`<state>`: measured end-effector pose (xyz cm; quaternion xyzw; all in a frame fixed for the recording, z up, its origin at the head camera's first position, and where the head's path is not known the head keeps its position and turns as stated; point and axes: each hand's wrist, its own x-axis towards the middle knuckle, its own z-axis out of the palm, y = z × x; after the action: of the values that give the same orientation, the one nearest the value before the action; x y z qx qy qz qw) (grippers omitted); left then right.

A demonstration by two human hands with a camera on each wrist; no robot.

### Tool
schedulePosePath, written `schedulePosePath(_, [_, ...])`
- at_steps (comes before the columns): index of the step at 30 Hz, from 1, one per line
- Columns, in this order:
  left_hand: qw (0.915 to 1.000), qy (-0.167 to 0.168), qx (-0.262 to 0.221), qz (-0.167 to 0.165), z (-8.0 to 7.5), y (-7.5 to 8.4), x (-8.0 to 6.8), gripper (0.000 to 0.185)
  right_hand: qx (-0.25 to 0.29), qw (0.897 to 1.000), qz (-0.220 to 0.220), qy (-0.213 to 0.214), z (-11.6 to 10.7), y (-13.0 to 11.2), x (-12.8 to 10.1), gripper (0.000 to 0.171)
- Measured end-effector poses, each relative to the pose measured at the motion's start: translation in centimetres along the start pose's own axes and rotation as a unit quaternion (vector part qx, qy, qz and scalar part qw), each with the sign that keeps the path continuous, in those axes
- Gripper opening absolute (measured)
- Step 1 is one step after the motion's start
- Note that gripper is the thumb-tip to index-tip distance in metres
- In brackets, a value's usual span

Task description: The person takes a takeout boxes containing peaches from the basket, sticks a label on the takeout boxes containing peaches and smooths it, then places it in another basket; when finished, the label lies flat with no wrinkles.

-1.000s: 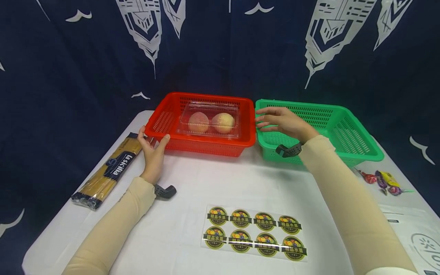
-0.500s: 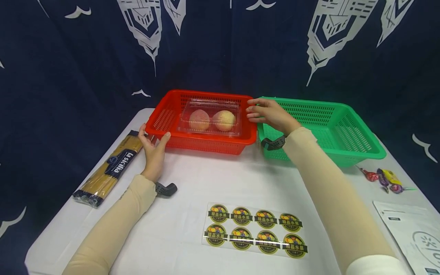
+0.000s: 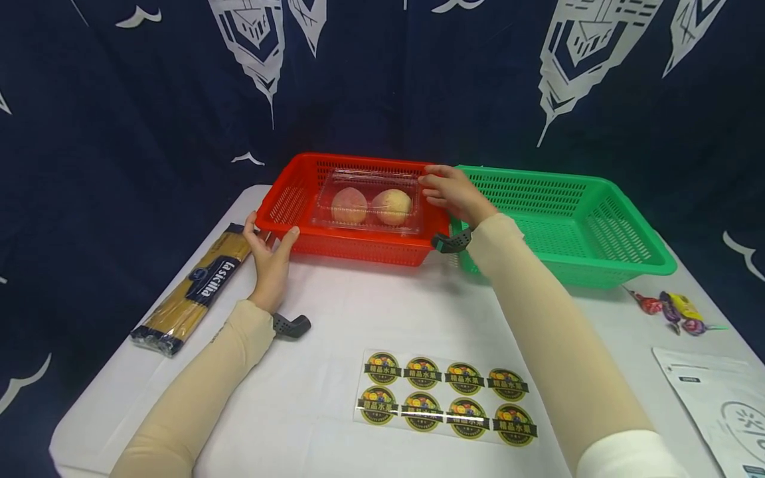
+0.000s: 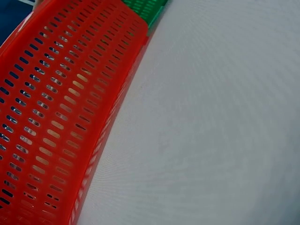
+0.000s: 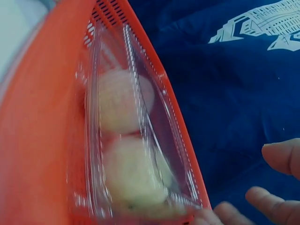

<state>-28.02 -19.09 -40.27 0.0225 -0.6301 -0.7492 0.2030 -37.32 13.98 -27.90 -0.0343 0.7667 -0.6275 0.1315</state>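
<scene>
On the white table point(image 3: 335, 312), the left hand point(image 3: 269, 255) grips the front left corner of the red basket point(image 3: 287, 199), thumb on the rim. The right hand point(image 3: 451, 192) reaches over the basket's right edge to the clear box point(image 3: 370, 206) of two peaches inside. A green basket point(image 3: 568, 226) stands touching on the right; a spaghetti pack point(image 3: 197, 289) lies along the left edge, a sticker sheet point(image 3: 445, 401) near the front edge.
</scene>
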Motion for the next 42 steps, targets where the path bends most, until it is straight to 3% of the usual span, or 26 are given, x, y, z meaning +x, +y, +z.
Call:
schedulePosePath(15, [1.0000,0.003,0.004,-0.001,0.1,0.0,0.0,0.091,-0.030,0.998,0.050,0.035,2.9,-0.4,1.1,0.072])
schedulePosePath(21, [1.0000,0.004,0.007,-0.001,0.0,0.0,0.0,0.089,-0.048,0.997,0.062,0.007,3.2,-0.3,1.5,0.079])
schedulePosePath(28, [1.0000,0.002,0.004,-0.003,0.0,0.1,0.0,0.089,-0.074,0.991,0.114,-0.018,3.2,-0.4,1.6,0.083])
schedulePosePath(42, [1.0000,0.003,0.005,-0.005,0.2,0.1,0.0,0.089,-0.113,0.984,0.128,-0.059,3.1,0.1,1.8,0.100])
